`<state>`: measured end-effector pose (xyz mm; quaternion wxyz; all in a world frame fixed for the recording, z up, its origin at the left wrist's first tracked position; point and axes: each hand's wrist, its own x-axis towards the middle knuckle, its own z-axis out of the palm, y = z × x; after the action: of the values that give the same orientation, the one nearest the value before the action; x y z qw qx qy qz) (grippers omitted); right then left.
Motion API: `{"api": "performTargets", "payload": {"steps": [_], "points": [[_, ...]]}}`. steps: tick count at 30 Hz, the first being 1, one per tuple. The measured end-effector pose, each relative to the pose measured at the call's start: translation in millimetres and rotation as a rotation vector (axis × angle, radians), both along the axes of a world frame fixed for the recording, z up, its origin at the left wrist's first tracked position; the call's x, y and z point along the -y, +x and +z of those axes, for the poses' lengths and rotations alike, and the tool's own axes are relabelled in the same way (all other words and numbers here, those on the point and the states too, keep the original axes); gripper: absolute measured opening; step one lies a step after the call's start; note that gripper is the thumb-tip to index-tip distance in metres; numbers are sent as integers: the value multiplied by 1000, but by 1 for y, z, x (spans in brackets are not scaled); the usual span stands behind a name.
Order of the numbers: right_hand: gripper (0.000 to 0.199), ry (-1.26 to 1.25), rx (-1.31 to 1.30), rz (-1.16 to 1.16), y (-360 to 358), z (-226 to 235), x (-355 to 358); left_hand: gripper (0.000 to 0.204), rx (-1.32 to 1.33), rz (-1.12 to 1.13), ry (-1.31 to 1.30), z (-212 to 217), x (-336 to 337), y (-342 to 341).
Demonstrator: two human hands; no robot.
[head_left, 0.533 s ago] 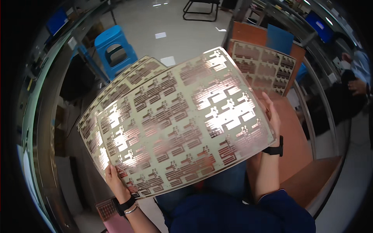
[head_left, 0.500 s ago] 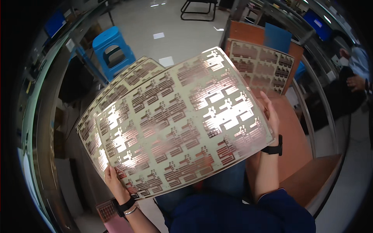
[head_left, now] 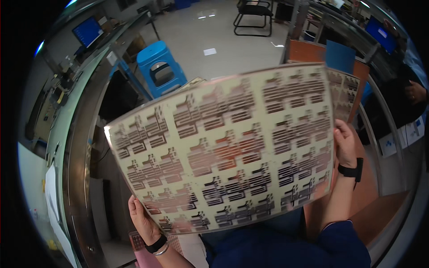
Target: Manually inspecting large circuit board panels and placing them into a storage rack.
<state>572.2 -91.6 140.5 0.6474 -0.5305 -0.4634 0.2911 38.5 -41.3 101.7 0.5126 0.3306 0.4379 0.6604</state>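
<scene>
A large pale-green circuit board panel (head_left: pixel 225 149) with rows of copper patterns spans the middle of the head view, held up tilted in front of me. My left hand (head_left: pixel 144 221) grips its lower left edge, thumb on the near face and the other fingers mostly hidden behind. At the right edge, my right hand (head_left: pixel 346 145) is closed around the panel's side. Behind the top edge, the corner of another panel (head_left: pixel 195 82) peeks out; the rest of it is covered.
Beyond the panel stand a blue plastic stool (head_left: pixel 161 56) and a black-framed chair (head_left: pixel 252 18). At right, a patterned panel (head_left: pixel 351 85) and a blue sheet (head_left: pixel 339 56) lean on an orange-brown board (head_left: pixel 306 51). A co-worker's hand (head_left: pixel 415 91) shows far right. A workbench (head_left: pixel 73 147) runs along the left.
The panel has been lifted and turned, so its bright glare is gone and it now covers most of the other panel behind. The surroundings have shifted rightward in the view.
</scene>
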Motion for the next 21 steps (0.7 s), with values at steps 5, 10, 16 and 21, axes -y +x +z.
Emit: {"api": "performTargets", "payload": {"steps": [5, 10, 16, 21], "points": [[24, 320, -245, -170, 19, -1, -7, 17, -43, -122, 454, 12, -8, 4], [25, 328, -689, 179, -17, -5, -32, 19, 1, -191, 390, 5, -15, 35], [27, 171, -847, 236, -46, -48, -26, 31, 414, -209, 51, -6, 2, 44], [29, 125, -792, 136, -48, -44, -18, 38, 481, -349, 5, -18, 1, 41]]}}
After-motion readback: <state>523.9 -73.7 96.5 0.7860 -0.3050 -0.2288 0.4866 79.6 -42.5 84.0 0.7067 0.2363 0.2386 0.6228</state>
